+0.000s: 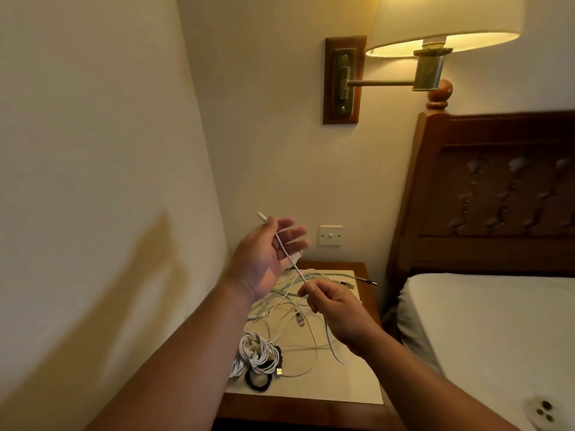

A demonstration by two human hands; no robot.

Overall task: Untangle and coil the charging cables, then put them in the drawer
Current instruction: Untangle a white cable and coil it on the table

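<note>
Bedside table carries the loose cables; your right hand pinches one cable, stretched across your open, straight-fingered left hand, probably as a former for coiling.

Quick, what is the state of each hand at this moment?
Left hand: open, fingers spread; the white cable lies across it.
Right hand: closed, pinching the same white cable.
</note>
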